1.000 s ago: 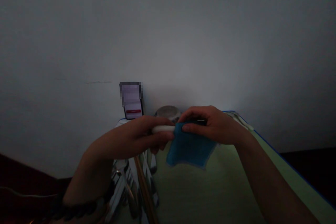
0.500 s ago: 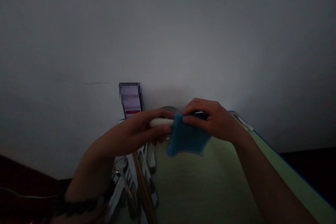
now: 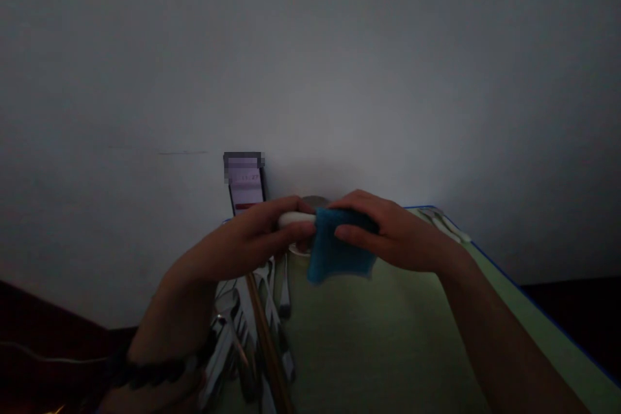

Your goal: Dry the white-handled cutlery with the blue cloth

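Observation:
My left hand [image 3: 252, 239] is closed round the pale handle of a utensil [image 3: 295, 218], held level above a green table [image 3: 369, 343]. My right hand [image 3: 388, 233] pinches a blue cloth [image 3: 334, 249] folded over the utensil's other end, which the cloth hides. The two hands nearly touch in the middle of the view. A dark beaded bracelet [image 3: 150, 372] sits on my left wrist.
Several metal spoons and forks and a wooden stick [image 3: 264, 336] lie at the table's left side. A lit phone [image 3: 246, 184] leans on the wall behind. A round jar top [image 3: 313, 202] peeks behind my hands. More cutlery [image 3: 444, 223] lies at the far right corner.
My right hand has slid the blue cloth left along the utensil, closer to my left hand, bunching it up. Both hands stay at about the same height.

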{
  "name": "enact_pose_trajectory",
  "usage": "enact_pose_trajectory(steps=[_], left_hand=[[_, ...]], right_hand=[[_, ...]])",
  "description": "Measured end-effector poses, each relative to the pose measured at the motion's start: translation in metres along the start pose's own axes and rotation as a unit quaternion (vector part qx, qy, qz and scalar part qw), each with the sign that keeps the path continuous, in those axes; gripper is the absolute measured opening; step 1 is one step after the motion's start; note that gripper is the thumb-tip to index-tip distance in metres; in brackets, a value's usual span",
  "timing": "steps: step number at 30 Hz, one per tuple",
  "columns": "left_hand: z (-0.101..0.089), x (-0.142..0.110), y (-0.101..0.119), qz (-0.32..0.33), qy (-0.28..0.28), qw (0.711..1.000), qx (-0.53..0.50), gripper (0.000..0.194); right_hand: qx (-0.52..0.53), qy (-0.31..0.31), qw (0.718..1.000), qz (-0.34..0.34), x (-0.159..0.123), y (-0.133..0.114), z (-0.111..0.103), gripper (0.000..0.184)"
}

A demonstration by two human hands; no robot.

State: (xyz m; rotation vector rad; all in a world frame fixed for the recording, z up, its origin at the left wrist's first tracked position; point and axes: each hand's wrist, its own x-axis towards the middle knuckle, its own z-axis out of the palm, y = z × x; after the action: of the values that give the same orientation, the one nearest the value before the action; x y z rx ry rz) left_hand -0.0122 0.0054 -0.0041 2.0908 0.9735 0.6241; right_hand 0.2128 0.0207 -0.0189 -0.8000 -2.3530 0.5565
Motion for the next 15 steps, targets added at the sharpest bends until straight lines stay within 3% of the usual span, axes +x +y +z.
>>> enact_pose_trajectory(steps=[5, 11, 15], left_hand=[[0.0015, 0.0009, 0.0063, 0.010, 0.012, 1.000, -0.007, 0.017], [-0.0046, -0.0010, 0.0069, -0.046, -0.015, 0.990, 0.130, 0.027], [-0.0073, -0.0052, 0.0021, -0.094, -0.054, 0.993, 0.048, 0.038]], right_hand=[[-0.005, -0.074, 0.996, 0.058, -0.0013, -0.0016, -0.0013, 0.033], [0.042, -0.119, 0.991, 0.048, 0.0004, -0.0016, -0.0037, 0.032], [0.067, -0.160, 0.983, 0.056, -0.0005, 0.0047, -0.0071, 0.032]])
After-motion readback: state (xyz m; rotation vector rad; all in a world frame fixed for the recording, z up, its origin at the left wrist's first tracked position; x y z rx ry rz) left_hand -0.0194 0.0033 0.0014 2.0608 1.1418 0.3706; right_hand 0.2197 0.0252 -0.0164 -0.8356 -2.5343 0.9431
